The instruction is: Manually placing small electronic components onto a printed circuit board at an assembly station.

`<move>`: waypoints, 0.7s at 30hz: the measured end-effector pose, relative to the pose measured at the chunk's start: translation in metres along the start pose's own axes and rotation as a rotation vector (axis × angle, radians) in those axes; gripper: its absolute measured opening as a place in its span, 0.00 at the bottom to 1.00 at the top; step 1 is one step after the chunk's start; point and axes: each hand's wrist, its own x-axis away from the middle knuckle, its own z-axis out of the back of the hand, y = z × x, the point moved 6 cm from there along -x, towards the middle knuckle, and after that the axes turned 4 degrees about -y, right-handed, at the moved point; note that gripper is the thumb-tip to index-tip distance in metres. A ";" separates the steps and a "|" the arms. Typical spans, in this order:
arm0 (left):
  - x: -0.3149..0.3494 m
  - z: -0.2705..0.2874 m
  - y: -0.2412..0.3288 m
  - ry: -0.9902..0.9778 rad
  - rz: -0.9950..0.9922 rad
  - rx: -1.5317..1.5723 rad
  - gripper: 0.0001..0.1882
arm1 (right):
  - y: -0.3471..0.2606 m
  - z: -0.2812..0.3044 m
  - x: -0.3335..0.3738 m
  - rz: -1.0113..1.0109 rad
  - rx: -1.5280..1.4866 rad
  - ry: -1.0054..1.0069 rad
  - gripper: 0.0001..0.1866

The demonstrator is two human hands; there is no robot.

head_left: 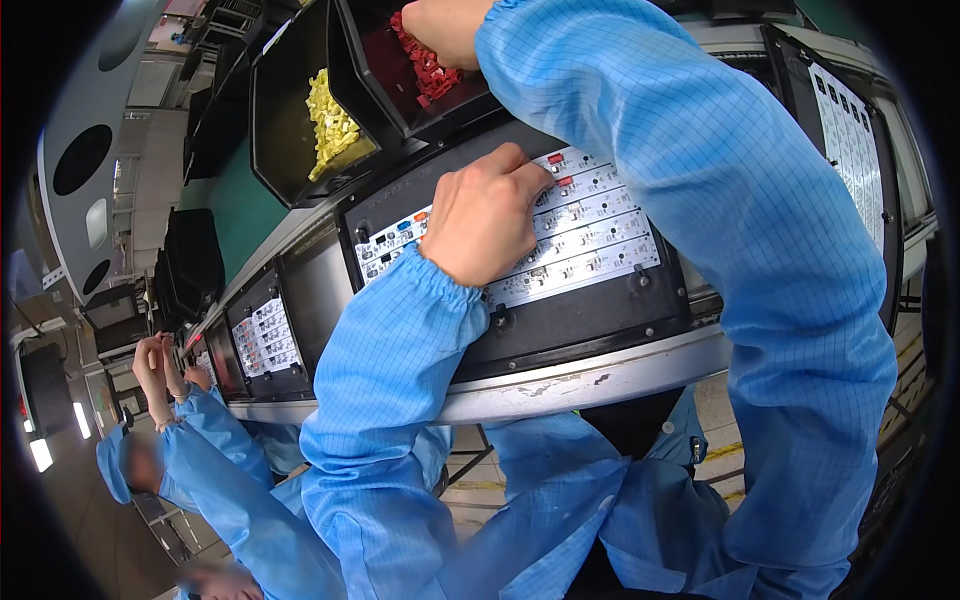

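My left hand (487, 215) rests over a row of white circuit board strips (595, 240). These sit in a black carrier frame (590, 310). Its fingers are bent together at the top strip, beside a small red component (565, 182); whatever is between the fingertips is hidden. Blue and orange parts also stand on the strips, left of this hand. My right hand (445, 28) reaches into a black bin at the top, among small red parts (428, 75). The frame's upper edge and the blue sleeve hide its fingers.
Left of the red parts, another black bin holds yellow parts (332, 125). Further carrier frames with boards stand along the metal-edged line, one at left (268, 335) and one at right (850, 145). A co-worker in blue (225, 480) works at the lower left.
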 end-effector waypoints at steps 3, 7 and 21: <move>0.001 0.003 0.000 0.006 0.039 -0.019 0.05 | 0.000 0.000 -0.001 -0.014 -0.003 -0.073 0.14; 0.000 0.004 -0.002 -0.012 0.064 0.005 0.05 | 0.004 0.001 0.003 -0.065 0.017 -0.078 0.14; 0.005 -0.001 -0.008 -0.018 -0.035 -0.071 0.13 | -0.017 0.009 0.024 -0.125 0.046 -0.126 0.13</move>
